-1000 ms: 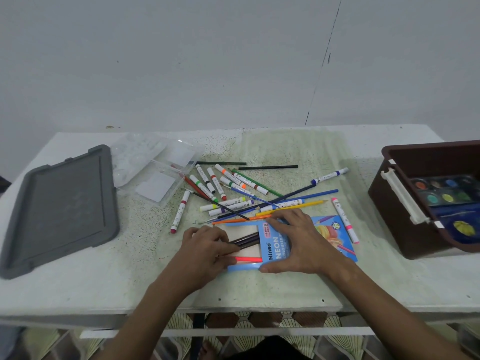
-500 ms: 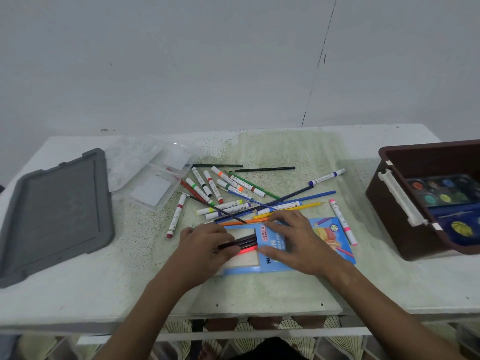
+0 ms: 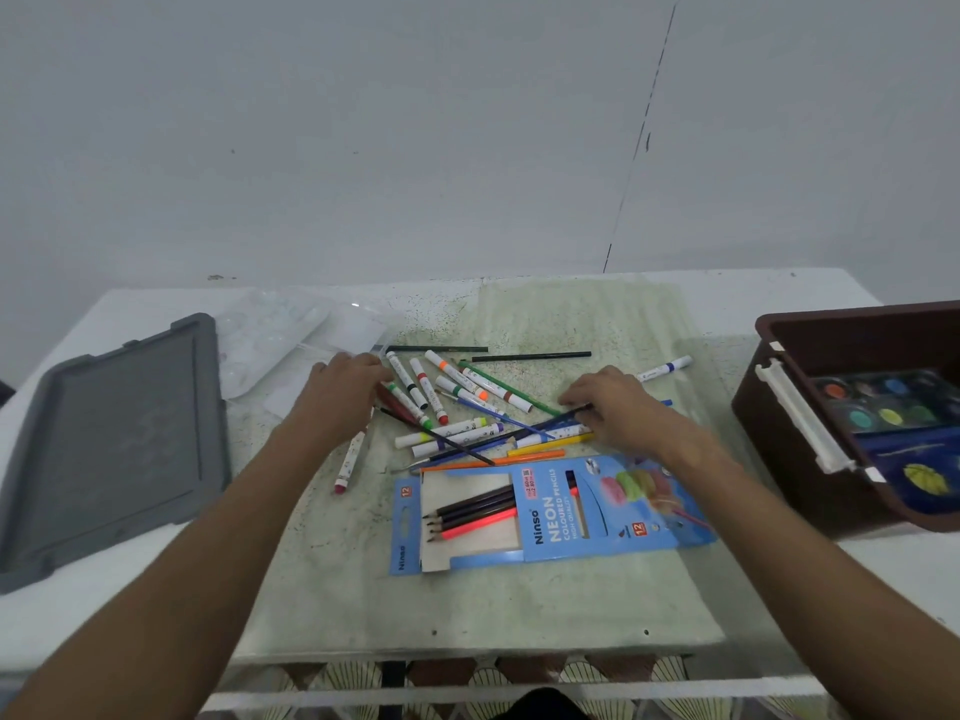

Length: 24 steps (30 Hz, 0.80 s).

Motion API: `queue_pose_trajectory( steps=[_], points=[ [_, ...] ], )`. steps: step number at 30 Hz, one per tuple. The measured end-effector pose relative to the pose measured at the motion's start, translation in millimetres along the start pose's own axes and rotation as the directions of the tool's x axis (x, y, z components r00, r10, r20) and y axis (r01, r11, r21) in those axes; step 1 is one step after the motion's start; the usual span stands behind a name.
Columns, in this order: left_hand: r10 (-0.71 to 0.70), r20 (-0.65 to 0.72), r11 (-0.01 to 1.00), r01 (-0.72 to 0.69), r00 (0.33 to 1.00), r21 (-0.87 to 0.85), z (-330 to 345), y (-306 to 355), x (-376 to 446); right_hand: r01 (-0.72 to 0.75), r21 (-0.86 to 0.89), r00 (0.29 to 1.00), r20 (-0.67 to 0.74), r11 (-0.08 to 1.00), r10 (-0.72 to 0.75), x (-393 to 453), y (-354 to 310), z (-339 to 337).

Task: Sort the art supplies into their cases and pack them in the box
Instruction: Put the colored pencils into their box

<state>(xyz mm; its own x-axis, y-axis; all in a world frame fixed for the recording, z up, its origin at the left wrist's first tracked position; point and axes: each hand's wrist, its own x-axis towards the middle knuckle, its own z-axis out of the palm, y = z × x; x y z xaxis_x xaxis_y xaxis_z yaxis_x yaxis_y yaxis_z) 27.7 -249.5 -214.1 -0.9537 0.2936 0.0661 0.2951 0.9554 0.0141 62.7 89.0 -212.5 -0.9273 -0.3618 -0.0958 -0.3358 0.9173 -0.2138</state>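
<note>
You are now reaching both hands away from the pencil case (image 3: 550, 511) to the pile (image 3: 467, 407) at 12 o'clock. Your right hand (image 3: 618, 407) is pinching a dark pencil (image 3: 545, 424). Your left hand (image 3: 343, 392) is loose, holding nothing. The case is still not full.

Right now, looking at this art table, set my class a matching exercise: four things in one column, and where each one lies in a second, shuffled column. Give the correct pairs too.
Things
1. grey lid
2. blue pencil case
3. brown box
4. clear plastic case

Places
A. at the table's right edge, with a paint palette inside
B. nearest the person, below the loose pens
C. at the table's left edge
D. toward the back, just right of the grey lid

Pairs: 1-C, 2-B, 3-A, 4-D
</note>
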Motion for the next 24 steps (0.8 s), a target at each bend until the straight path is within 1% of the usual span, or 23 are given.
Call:
queue_pose_trajectory(
  steps=[1, 3, 6, 10, 14, 16, 21, 23, 24],
  points=[
    [0.010, 0.019, 1.000, -0.011, 1.000, 0.021, 0.0, -1.6, 3.7, -0.002, -0.004, 0.999, 0.035, 1.000, 0.002, 1.6, 0.1, -1.9],
    [0.006, 0.050, 1.000, -0.007, 0.999, 0.028, -0.6, -4.9, 9.4, 0.005, 0.014, 0.999, 0.049, 1.000, -0.006, 2.4, -0.9, -5.0],
    [-0.009, 0.096, 0.998, 0.015, 0.995, -0.064, -1.9, -10.0, 14.9, 0.023, 0.089, 0.999, 0.033, 0.996, -0.026, 2.2, -0.4, -7.4],
    [-0.028, 0.158, 0.985, 0.054, 0.987, -0.162, -7.1, -14.2, 20.9, 0.027, 0.206, 0.999, -0.041, 0.978, -0.019, -0.4, 4.1, -15.9],
    [-0.040, 0.158, 0.966, 0.078, 0.987, -0.247, -7.2, -17.0, 22.7, 0.011, 0.280, 0.992, -0.127, 0.960, 0.026, 1.9, 6.0, -28.1],
    [-0.042, 0.154, 0.964, 0.080, 0.987, -0.253, -8.9, -17.5, 22.2, 0.007, 0.291, 0.986, -0.160, 0.957, 0.041, 5.9, 7.7, -29.3],
    [0.040, 0.184, 0.990, -0.014, 0.982, -0.143, -19.0, -20.5, 18.3, 0.017, 0.285, 0.987, -0.156, 0.958, 0.029, 19.0, 9.7, -30.8],
    [0.083, 0.172, 0.986, -0.056, 0.982, -0.155, -26.1, -17.8, 14.5, 0.019, 0.286, 0.984, -0.175, 0.958, 0.033, 24.4, 10.0, -32.0],
    [0.102, 0.157, 0.980, -0.072, 0.982, -0.188, -29.8, -16.5, 12.9, 0.016, 0.287, 0.982, -0.183, 0.958, 0.039, 27.7, 10.4, -31.9]
  ],
)
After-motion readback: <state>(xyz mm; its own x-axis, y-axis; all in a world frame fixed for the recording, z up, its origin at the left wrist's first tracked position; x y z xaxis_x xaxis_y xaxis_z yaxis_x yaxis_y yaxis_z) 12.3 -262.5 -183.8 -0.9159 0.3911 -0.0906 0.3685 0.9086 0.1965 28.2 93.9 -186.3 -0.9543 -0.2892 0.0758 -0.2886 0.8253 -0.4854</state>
